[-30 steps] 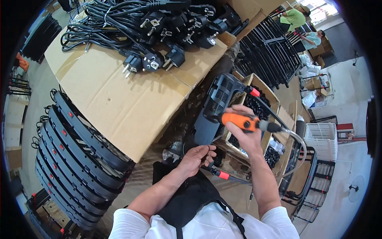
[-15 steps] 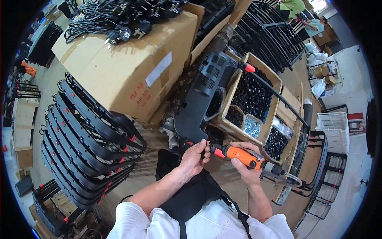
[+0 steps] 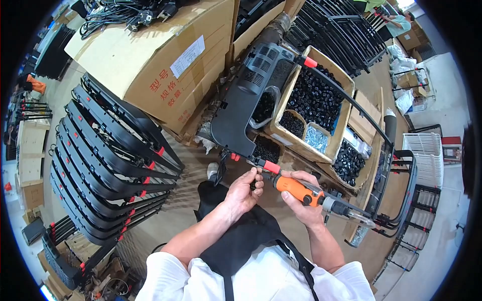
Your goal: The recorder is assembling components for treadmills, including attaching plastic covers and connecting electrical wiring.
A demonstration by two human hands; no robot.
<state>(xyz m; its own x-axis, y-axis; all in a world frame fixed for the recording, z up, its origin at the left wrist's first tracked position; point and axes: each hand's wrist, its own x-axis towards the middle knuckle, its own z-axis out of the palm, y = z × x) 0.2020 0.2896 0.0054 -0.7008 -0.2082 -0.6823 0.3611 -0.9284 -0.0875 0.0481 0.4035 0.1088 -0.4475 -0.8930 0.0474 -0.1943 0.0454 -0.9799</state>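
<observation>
We note cardboard bins of black parts (image 3: 314, 100) and stacked black frames (image 3: 120, 150) crowding the long black panel (image 3: 246, 100) (vented, red-tipped), below whose lower end our right hand (image 3: 301, 198) fingers wrap the orange driver (image 3: 298, 189) while left hand (image 3: 243, 190) fingers pinch at its tip.

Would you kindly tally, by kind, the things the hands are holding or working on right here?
Orange-handled power screwdrivers: 1
Black plastic panels on a frame: 1
Hands at work: 2, left hand and right hand
Total: 4
</observation>
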